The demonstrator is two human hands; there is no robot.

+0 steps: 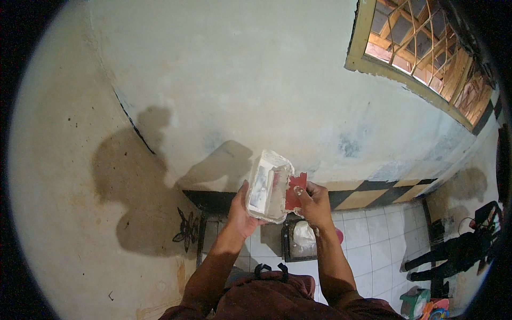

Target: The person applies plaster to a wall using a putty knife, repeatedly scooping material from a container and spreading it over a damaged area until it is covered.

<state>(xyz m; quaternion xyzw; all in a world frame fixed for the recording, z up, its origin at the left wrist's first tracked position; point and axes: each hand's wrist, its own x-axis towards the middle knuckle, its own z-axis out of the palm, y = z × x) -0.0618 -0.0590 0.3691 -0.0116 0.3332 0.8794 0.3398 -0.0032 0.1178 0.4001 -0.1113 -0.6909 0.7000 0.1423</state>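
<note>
My left hand grips a white plastic tub from its left side, fingers under it and thumb along the edge. White paste coats the tub's rim and inner walls. In my right hand is a flat red scraper, pinched between thumb and fingers. It stands against the tub's right rim, with whitish paste on its lower edge and on my fingers. Whether its far edge touches the tub wall cannot be made out. Both hands are in front of a pale wall.
Below my hands, a white bag or lump rests on a dark square stand on the tiled floor. A barred window is upper right. Dark clothing shows at right, above a green container.
</note>
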